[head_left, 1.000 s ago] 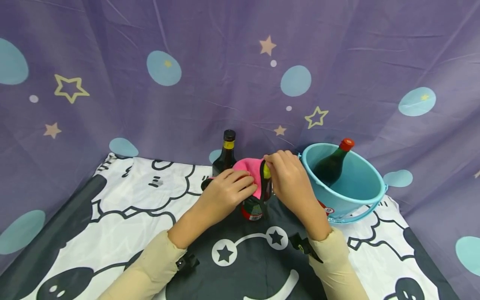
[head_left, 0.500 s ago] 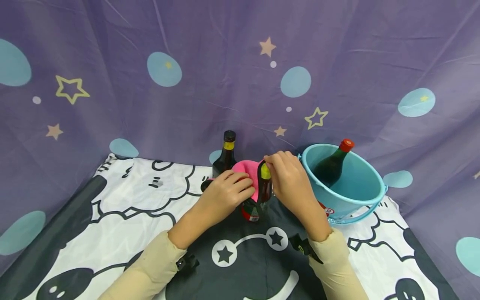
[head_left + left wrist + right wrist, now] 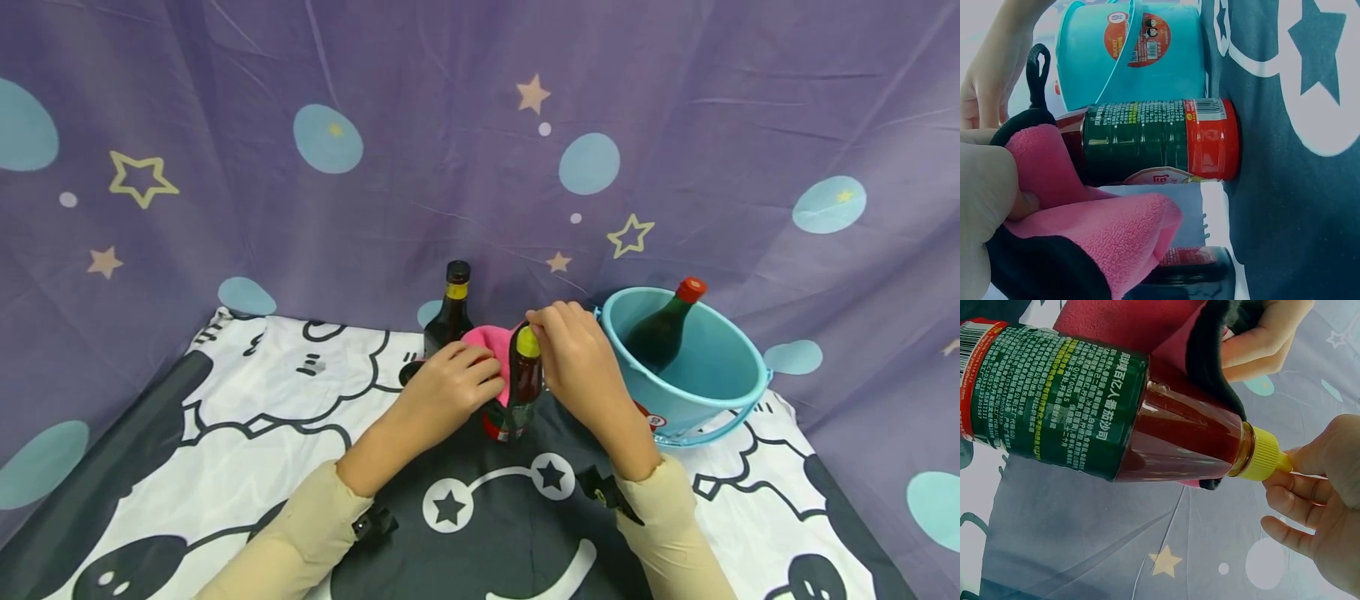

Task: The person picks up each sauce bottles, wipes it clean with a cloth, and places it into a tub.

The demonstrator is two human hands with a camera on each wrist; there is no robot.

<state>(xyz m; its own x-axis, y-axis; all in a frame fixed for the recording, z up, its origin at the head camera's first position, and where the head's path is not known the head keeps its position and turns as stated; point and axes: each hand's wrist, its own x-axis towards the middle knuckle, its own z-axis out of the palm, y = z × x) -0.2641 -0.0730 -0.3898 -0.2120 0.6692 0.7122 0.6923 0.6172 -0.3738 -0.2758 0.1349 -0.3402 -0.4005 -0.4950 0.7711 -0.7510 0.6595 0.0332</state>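
Observation:
A ketchup bottle with a green label, red base and yellow nozzle cap stands upright on the printed cloth in the head view. My right hand pinches the tip of that cap between thumb and forefinger, its other fingers loosely bent. With my left hand I grip a pink cloth edged in black with a black loop. The cloth lies against the bottle's left side; whether it touches all along is hidden. In the head view, my left fingers cover part of the cloth.
Behind my left hand stands a dark bottle with a black cap. On the right is a light-blue bucket, holding a green bottle with a red cap that leans inside. A purple curtain hangs behind the table.
The pink cloth has slid down and slightly left along the bottle, with my left hand shifting a little. More of the yellow cap and neck shows. My right hand stays at the cap.

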